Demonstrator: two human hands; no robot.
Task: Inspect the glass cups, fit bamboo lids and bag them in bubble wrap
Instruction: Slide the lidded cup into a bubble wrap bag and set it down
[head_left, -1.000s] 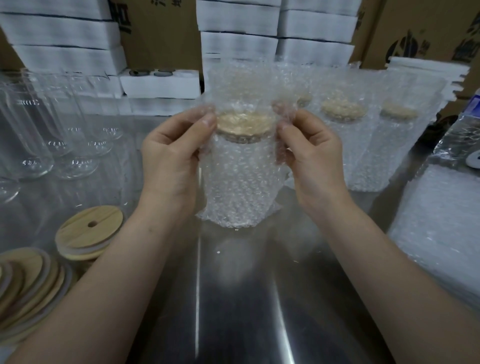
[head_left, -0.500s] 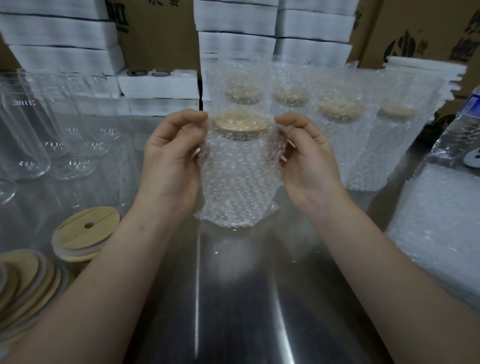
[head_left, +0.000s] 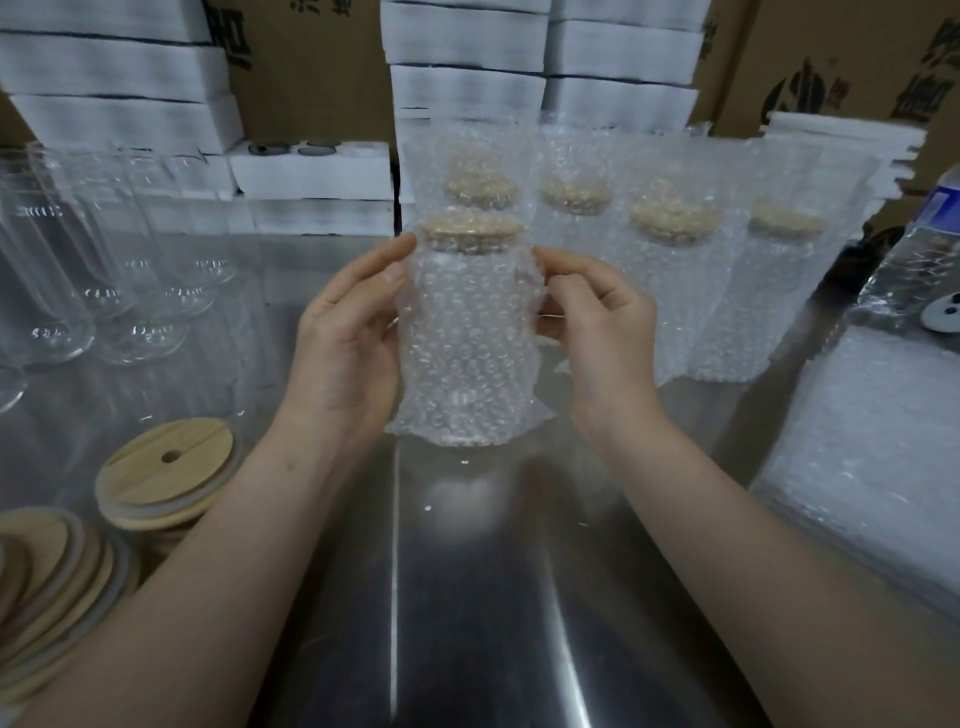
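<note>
A glass cup in a bubble-wrap bag (head_left: 467, 353) stands on the steel table (head_left: 493, 597) in the middle, its bamboo lid (head_left: 470, 231) showing at the top. My left hand (head_left: 348, 332) pinches the bag's left side near the lid. My right hand (head_left: 597, 317) pinches the right side. Behind stand several bagged, lidded cups (head_left: 675, 291). Bare glass cups (head_left: 78, 270) stand at the left. Loose bamboo lids (head_left: 166, 473) lie stacked at the lower left.
A pile of flat bubble-wrap bags (head_left: 872, 467) lies at the right edge. White foam boxes (head_left: 311, 171) and cardboard cartons (head_left: 831, 62) line the back. A plastic water bottle (head_left: 914, 270) stands at the far right.
The bag's upper part, standing tall above the lid a second ago, has been pulled down round the cup. Both hands slid down the bag's sides.
</note>
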